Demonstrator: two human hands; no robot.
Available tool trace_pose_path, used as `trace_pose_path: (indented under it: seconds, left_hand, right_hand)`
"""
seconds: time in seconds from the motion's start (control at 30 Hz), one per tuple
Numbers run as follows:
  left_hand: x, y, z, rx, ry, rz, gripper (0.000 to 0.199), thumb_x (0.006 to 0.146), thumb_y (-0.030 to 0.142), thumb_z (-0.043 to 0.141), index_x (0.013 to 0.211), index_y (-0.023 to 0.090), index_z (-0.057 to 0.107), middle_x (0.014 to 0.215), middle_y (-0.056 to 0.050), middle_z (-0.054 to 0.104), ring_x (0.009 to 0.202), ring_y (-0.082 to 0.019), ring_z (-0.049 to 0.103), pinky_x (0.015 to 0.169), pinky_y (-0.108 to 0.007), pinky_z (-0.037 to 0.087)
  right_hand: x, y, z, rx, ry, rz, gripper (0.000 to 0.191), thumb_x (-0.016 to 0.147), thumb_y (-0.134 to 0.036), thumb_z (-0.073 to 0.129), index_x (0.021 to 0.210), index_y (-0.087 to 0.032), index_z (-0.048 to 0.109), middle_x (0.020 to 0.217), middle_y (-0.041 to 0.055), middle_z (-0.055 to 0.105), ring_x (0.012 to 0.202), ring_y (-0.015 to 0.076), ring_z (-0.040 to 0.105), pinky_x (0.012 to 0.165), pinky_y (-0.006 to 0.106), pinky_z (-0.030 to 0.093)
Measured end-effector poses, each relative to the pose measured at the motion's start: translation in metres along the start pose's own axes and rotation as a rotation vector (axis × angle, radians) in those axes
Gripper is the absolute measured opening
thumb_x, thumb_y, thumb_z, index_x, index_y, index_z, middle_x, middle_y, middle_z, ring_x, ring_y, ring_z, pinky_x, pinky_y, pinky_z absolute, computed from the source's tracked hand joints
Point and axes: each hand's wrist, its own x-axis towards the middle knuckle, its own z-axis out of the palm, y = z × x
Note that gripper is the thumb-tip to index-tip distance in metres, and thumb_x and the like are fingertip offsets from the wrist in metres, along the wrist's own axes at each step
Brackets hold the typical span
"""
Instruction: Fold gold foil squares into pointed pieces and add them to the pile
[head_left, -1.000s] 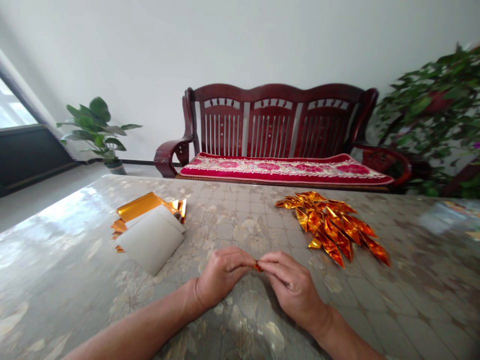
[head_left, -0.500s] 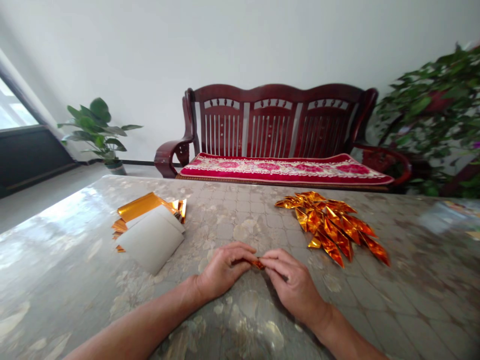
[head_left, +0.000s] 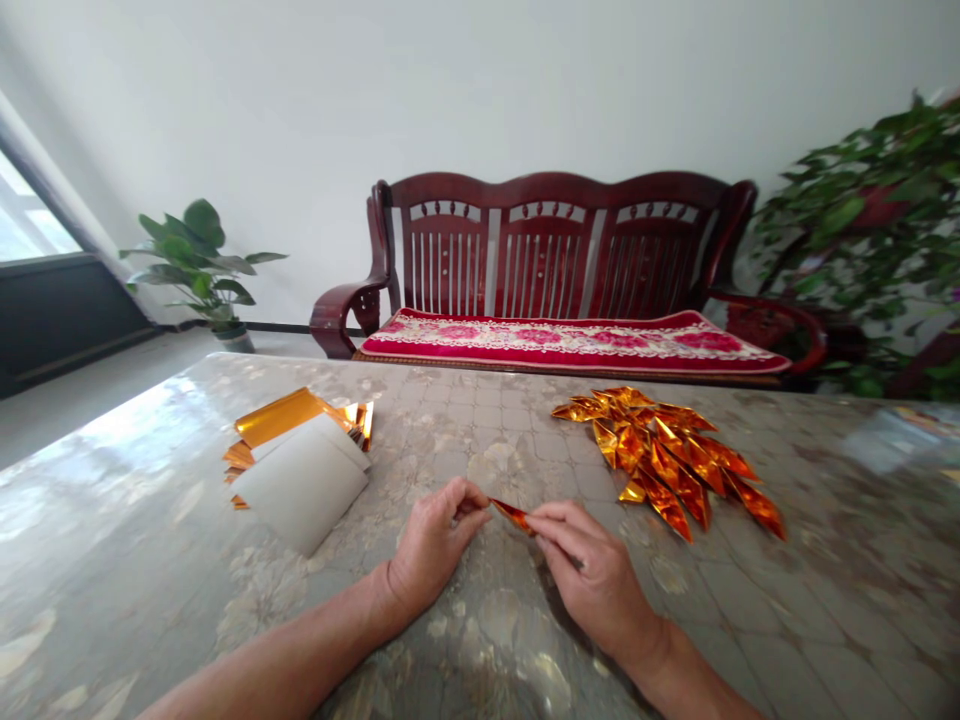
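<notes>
At the near middle of the worktop (head_left: 465, 430), your right hand (head_left: 592, 570) grips the small folded foil piece (head_left: 513, 516) by its lower end, between thumb and fingers. The pointed upper end stands free, angled toward your left hand (head_left: 431, 550). That hand's thumb and fingers are closed together just beside the tip; contact cannot be confirmed. To your left lie the gold foil sheets (head_left: 281, 415), partly under white paper squares (head_left: 300, 490). To your right is the heap of folded foil pieces (head_left: 667, 460). Recommended handling: hold the piece near its end, apply light, even pressure along each crease, and keep the point clear of the worktop to avoid tearing or crumpling the foil.
</notes>
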Motion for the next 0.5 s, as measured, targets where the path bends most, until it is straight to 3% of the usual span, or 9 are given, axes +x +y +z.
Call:
trace_pose_path:
  seconds: [0.5]
  left_hand:
    - [0.0021, 0.0001, 0.0012, -0.069, 0.016, -0.026, 0.006, 0.085, 0.013, 0.064, 0.084, 0.019, 0.066, 0.072, 0.003, 0.07, 0.065, -0.011, 0.065, 0.062, -0.019, 0.049]
  right_hand:
    - [-0.0011, -0.0002, 0.002, 0.034, -0.037, -0.033, 0.028, 0.094, -0.009, 0.052, 0.111, -0.023, 0.069, 0.101, 0.0062, 0.067, 0.093, 0.0161, 0.066, 0.082, 0.026, 0.055]
